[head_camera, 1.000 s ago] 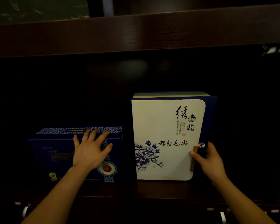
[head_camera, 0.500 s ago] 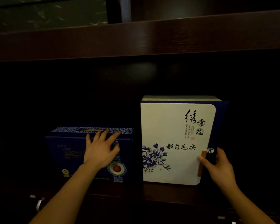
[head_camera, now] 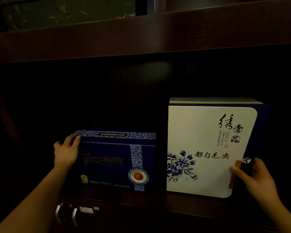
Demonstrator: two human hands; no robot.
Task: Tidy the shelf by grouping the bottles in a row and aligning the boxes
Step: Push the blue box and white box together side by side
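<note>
Two boxes stand side by side on a dark wooden shelf (head_camera: 183, 205). The low dark blue box (head_camera: 111, 163) has a patterned band and a red round emblem. My left hand (head_camera: 66, 153) grips its upper left corner, thumb on the front face and fingers round the side. To its right stands a taller white box (head_camera: 203, 148) with blue flowers and black calligraphy. My right hand (head_camera: 257, 179) holds its lower right edge, thumb on the front by a brown clasp. A narrow gap separates the boxes. No bottles are in view.
A thick wooden shelf board (head_camera: 141, 36) runs overhead. The back of the compartment is dark and hidden. Metal handles (head_camera: 65, 214) show below the shelf front at the lower left.
My left hand has slid from lying flat on the blue box's front to gripping its upper left corner. My right hand stays on the white box's edge. The view has shifted left.
</note>
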